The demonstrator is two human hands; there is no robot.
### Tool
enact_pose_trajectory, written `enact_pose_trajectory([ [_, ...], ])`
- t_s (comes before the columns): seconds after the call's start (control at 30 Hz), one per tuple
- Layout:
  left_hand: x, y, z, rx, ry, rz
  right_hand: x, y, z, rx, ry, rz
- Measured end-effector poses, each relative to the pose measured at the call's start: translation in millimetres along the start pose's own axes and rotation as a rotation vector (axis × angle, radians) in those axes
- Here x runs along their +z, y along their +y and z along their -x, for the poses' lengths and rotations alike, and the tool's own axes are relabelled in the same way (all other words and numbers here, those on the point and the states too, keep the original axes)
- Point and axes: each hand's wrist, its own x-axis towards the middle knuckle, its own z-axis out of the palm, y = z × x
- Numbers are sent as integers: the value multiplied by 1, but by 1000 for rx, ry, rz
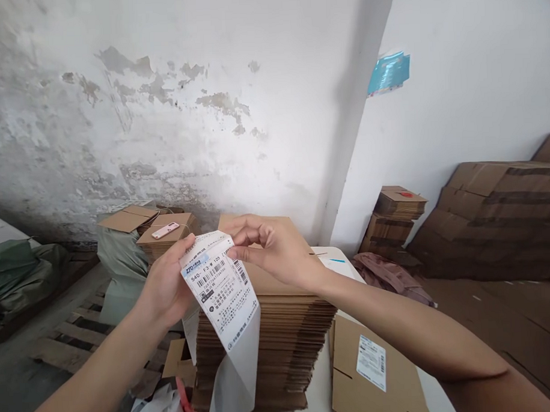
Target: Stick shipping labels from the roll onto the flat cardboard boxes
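A strip of white shipping labels, printed with barcodes and text, hangs over the front of a tall stack of flat cardboard boxes. My left hand grips the strip by its upper left edge, the thumb on top. At the upper right edge, my right hand pinches the label between thumb and fingers. Below the printed part, the strip curls downward in a blank white length. To the right of the stack lies a flat cardboard box with a shipping label stuck on it.
The stack stands on a white table. Behind my left hand, a pink phone rests on bundled cardboard. A wooden pallet and plastic bags are at lower left. Large cartons and a pinkish cloth are at right.
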Motion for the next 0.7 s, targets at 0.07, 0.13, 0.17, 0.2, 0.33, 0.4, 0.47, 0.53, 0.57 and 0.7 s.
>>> enact_pose_trajectory([
  [0.07, -1, -1, 2, -27, 54, -12, -1, 1, -2, 7, -10, -12],
  [0.13, 0, -2, 4, -39, 87, -6, 0, 3, -3, -10, -7, -26],
  [0.17, 1, -2, 4, -43, 88, 3, 1, 4, -3, -22, -4, -25],
  [0.2, 1, -2, 4, -40, 78, 16, 2, 4, -2, -34, -1, -14],
  [0.33, -2, -3, -6, 21, 36, 60, 4, 0, 5, -150, 38, 110],
  [0.4, -10, -2, -19, 95, 11, 68, -6, -10, 5, -242, 70, 107],
  [0.47, -23, 2, -35, 193, 21, 69, -27, -18, -5, -328, 188, 41],
  [0.53, -35, 5, -49, 294, 80, 72, -56, -15, -24, -382, 376, -8],
  [0.57, -40, 6, -54, 333, 110, 69, -71, -6, -36, -382, 462, 0],
  [0.7, -43, 6, -43, 248, 68, -57, -101, 70, -70, 58, 415, 355],
])
